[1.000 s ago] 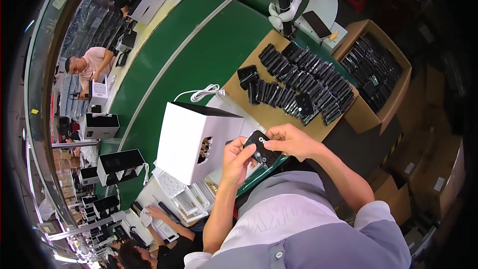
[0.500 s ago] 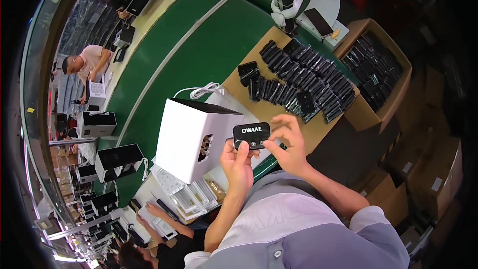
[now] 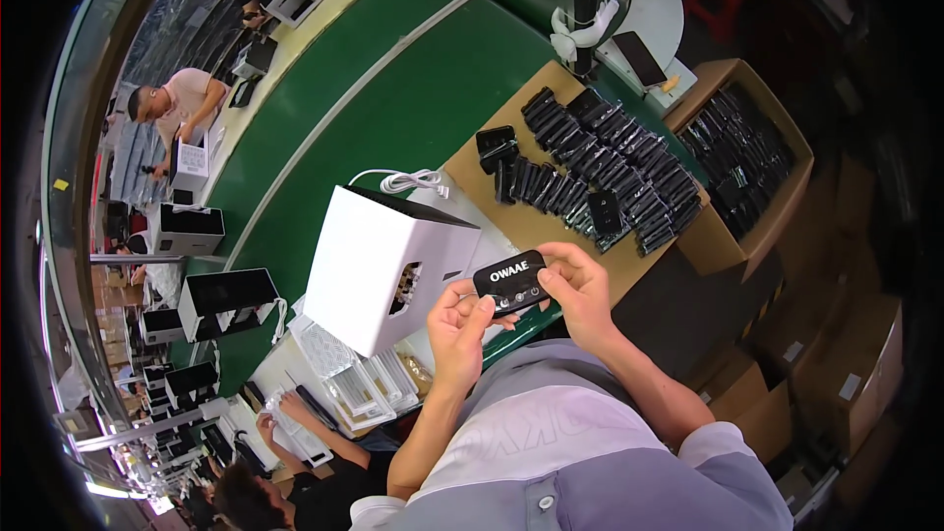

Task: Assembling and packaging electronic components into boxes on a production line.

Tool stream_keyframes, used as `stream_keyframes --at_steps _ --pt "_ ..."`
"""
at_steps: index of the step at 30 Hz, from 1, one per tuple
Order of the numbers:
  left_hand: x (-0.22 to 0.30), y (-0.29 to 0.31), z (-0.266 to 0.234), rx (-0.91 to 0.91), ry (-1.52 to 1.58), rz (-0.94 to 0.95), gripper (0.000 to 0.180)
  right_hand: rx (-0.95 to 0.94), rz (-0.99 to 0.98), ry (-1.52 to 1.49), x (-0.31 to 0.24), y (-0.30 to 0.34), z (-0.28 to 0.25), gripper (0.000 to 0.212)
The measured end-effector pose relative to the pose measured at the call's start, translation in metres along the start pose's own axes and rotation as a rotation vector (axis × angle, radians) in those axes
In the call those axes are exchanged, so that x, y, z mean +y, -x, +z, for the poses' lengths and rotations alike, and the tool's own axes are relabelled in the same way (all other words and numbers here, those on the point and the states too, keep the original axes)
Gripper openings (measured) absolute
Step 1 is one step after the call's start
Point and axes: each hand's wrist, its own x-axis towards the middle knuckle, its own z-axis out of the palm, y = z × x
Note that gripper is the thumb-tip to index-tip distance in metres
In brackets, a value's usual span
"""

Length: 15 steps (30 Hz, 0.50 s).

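A small black rounded device [image 3: 510, 281] with white lettering sits between both my hands, in front of my chest. My left hand [image 3: 458, 323] grips its lower left end with thumb on top. My right hand [image 3: 578, 285] pinches its right end. Right beside my left hand stands a white box-shaped unit [image 3: 379, 265] with a dark top and a cut-out in its side. Behind the device, a brown cardboard sheet [image 3: 536, 221] carries several rows of similar black devices [image 3: 600, 167].
A cardboard box [image 3: 739, 169] full of black devices stands at the right. A coiled white cable [image 3: 408, 180] lies on the green conveyor belt [image 3: 383, 108]. Clear plastic trays [image 3: 359, 383] sit at lower left. Other people work along the line at the left and below.
Both hands have turned the black device so its lettered face points up toward me, and they have lifted it slightly away from the white unit.
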Motion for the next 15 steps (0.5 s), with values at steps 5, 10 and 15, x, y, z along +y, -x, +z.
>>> stream_keyframes --at_steps 5,10,15 --pt "-0.004 0.004 -0.002 -0.013 -0.067 0.012 0.022 0.029 -0.04 -0.013 -0.012 -0.002 0.009 0.02" --pt "-0.005 0.009 -0.003 -0.016 -0.117 0.039 0.022 -0.016 0.064 -0.057 -0.011 -0.006 -0.002 0.011" --pt "0.005 0.012 0.006 -0.024 -0.058 -0.016 0.036 -0.065 -0.188 0.065 -0.017 -0.006 -0.006 0.007"
